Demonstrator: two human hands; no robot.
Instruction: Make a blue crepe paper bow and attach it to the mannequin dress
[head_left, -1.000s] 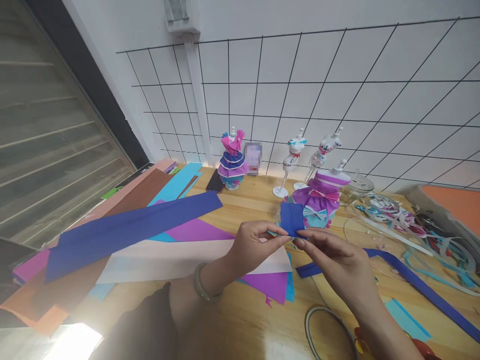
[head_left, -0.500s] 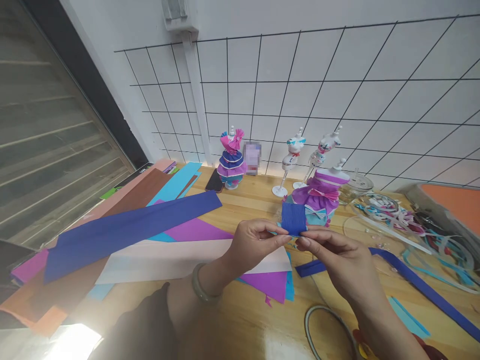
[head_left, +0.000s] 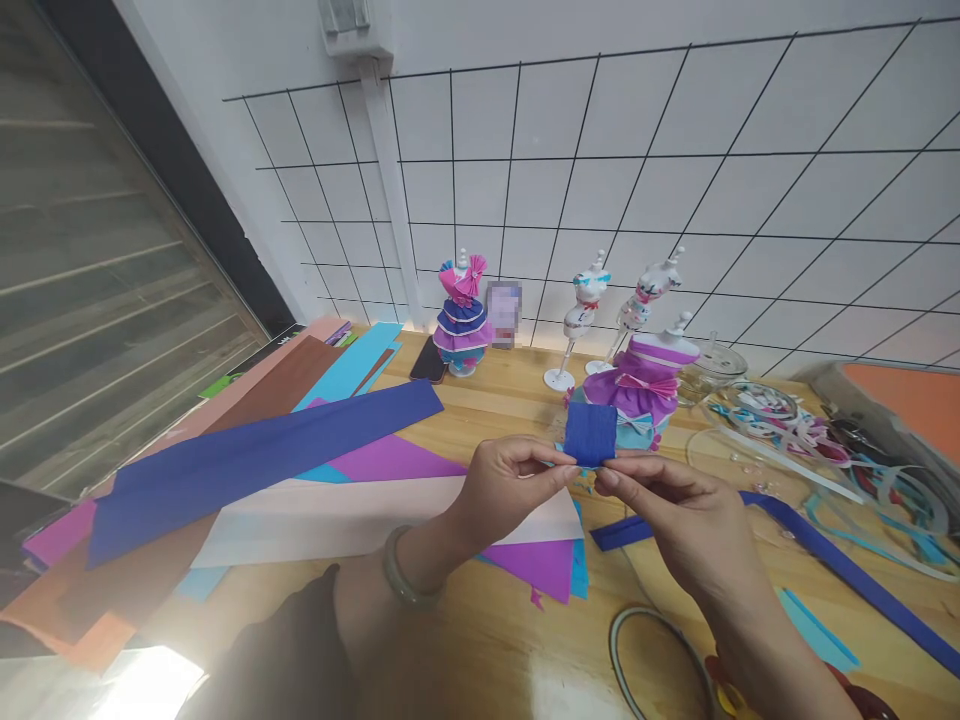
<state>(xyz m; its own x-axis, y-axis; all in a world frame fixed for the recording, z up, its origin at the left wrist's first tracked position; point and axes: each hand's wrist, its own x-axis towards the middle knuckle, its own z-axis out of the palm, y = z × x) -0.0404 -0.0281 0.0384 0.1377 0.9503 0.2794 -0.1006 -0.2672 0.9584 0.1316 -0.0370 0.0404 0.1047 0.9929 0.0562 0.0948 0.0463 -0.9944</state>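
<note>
A small, squarish piece of dark blue crepe paper (head_left: 591, 434) with fine vertical creases is stretched upright between my two hands. My left hand (head_left: 514, 488) pinches its lower left corner between thumb and fingers. At the lower right corner, my right hand (head_left: 679, 512) grips it the same way. Just behind the piece stands a miniature dress form in a purple dress (head_left: 652, 380) with a pink bow and a light blue lower part, partly covered by the blue paper. A long dark blue strip (head_left: 840, 570) lies under and beyond my right wrist.
Sheets of coloured paper, a blue sheet (head_left: 277, 450) uppermost, spread across the left. At the wall stand another dressed form (head_left: 463, 320), two white dress forms (head_left: 581, 325) and a phone (head_left: 430, 360). Ribbons (head_left: 900, 500) pile at right; a ring (head_left: 626, 660) lies in front.
The blue crepe paper is turned slightly flatter toward me and shows a little wider at the right. Both hands keep their grip in nearly the same place.
</note>
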